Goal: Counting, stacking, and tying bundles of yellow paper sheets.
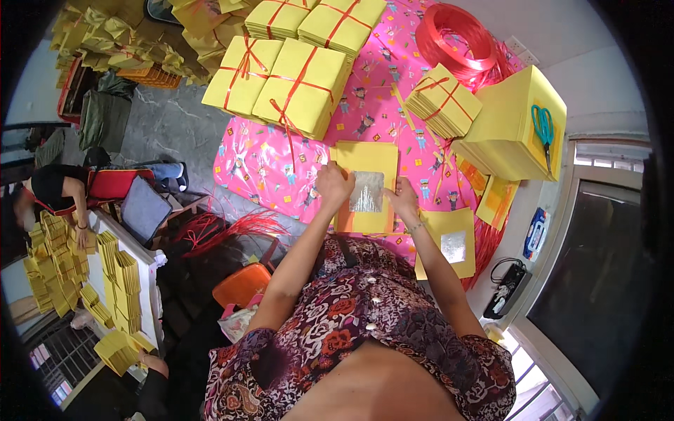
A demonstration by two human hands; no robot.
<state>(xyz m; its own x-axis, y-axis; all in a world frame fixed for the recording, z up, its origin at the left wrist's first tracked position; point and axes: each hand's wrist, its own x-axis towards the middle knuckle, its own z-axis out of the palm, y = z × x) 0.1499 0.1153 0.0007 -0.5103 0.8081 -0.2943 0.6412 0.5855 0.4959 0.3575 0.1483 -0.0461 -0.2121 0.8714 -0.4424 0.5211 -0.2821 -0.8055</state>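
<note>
In front of me on the pink plastic table cover (274,193) lies a small stack of yellow paper sheets (368,154), with a silver foil square (366,191) on its top sheet and orange showing along its lower and left edges. My left hand (335,184) grips the left edge with curled fingers. At the right edge, my right hand (402,200) holds the stack between thumb and fingers. Beside my right wrist lies another foil-squared yellow sheet pile (435,238). What is under the stack I hold cannot be seen.
Yellow bundles tied with red ribbon (295,88) stand at the far left of the table. At right are a tall yellow paper stack (512,126), teal scissors (543,128) on it, a smaller tied bundle (444,102) and a red ribbon coil (456,42). Two people handle yellow paper at left.
</note>
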